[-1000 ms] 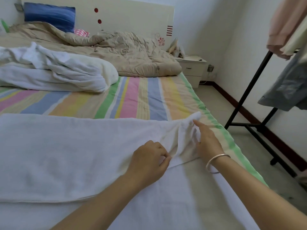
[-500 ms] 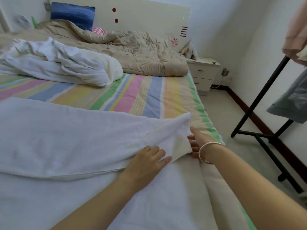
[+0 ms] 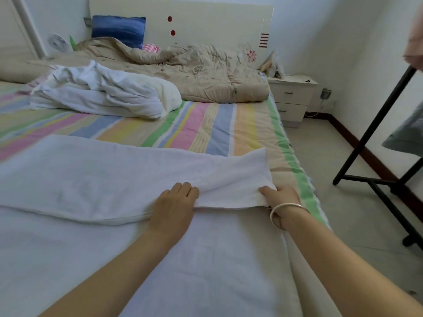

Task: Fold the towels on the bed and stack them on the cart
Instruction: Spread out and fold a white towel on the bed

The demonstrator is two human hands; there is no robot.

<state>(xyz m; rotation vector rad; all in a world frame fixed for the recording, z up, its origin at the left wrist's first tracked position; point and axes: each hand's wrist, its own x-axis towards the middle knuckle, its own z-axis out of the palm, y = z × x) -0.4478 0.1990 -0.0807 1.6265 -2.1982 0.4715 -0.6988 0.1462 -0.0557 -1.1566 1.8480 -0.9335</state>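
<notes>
Towel (image 3: 103, 179) lies spread across the near part of the bed (image 3: 206, 129), one layer folded over the other. The left hand (image 3: 176, 202) rests flat on the fold's near edge, fingers straight and together. The right hand (image 3: 283, 197) pinches the right corner, thumb apparently on top. The cloth looks soft, light and limp, likely to sag unless held by its corners. More white towels (image 3: 103, 94) lie heaped at far left.

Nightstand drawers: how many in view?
2, both on the front of the nightstand beside the head end of the bed: upper drawer, and lower drawer directly below it. The nightstand's other sides are hidden.
</notes>
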